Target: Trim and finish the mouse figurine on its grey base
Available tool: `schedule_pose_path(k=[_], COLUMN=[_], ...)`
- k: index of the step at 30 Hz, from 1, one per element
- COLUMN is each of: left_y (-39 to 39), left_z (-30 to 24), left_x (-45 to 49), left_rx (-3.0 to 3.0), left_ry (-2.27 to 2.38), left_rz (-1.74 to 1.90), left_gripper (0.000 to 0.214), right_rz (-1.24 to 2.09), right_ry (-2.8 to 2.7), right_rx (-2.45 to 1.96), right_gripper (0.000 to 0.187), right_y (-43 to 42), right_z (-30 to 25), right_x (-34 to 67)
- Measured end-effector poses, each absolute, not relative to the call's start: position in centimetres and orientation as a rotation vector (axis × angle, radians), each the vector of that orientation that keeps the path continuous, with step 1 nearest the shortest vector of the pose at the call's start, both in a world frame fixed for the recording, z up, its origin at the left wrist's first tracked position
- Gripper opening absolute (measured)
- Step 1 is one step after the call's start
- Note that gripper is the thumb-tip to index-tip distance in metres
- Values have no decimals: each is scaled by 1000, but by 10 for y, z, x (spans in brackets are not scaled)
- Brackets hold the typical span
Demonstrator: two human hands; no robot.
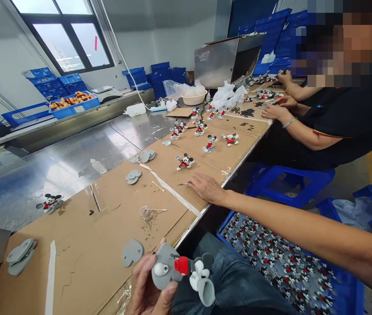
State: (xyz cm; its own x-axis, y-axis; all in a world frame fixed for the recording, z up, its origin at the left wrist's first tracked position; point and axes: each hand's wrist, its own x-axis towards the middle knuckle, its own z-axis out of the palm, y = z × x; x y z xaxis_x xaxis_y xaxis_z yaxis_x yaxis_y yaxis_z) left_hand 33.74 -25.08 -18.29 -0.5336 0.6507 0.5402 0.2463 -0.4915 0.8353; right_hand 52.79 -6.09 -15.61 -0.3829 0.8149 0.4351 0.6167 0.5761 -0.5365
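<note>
Mouse figurine (182, 266), in the head view, is at the near middle, tilted sideways with its head to the right, its grey base (166, 257) pinched between the thumb and fingers of the left hand (144, 286). Just left, a loose grey disc (132, 253) lies on the cardboard (97, 238). Farther off, the right hand (207, 188) rests near the cardboard's right edge, fingertips by a thin stick (182, 184); I cannot tell whether it grips that. Beyond stands another figurine (185, 162).

Your single head-worn view looks forward and down, close above your bare left hand (145, 286), along the brown cardboard-covered worktable (102, 245) toward the grey wall (169, 48).
</note>
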Motion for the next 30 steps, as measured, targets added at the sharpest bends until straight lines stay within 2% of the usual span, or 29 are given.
schedule_pose_path(k=[4, 7, 9, 13, 18, 23, 26, 30], left_y=[-248, -246, -246, -246, -248, -248, -246, -249], left_z=[-176, -175, -176, -176, -171, -169, -171, -174], left_x=[340, 336, 332, 329, 333, 319, 313, 320], left_rx=[1374, 1504, 1607, 1812, 1762, 2155, 2195, 2084], left_ry=[1362, 1404, 1428, 1384, 1455, 1311, 1267, 1324], left_rz=[2193, 2211, 2231, 2184, 2211, 2038, 2004, 2090], left_gripper=[32, 38, 44, 55, 61, 71, 77, 70], right_rz=[427, 566, 486, 435, 299, 213, 253, 298], right_ry=[-2025, -2138, -2198, -2355, -2441, -2476, -2549, -2573], right_rx=[-1082, -805, -731, -706, -586, -695, -658, -672], right_gripper=[21, 8, 12, 20, 19, 19, 19, 17], right_y=[-129, -191, -218, -226, -213, -219, -220, -219], right_z=[-94, -52, -40, -45, -55, -54, -51, -46], right_x=[521, 517, 515, 513, 515, 515, 514, 516])
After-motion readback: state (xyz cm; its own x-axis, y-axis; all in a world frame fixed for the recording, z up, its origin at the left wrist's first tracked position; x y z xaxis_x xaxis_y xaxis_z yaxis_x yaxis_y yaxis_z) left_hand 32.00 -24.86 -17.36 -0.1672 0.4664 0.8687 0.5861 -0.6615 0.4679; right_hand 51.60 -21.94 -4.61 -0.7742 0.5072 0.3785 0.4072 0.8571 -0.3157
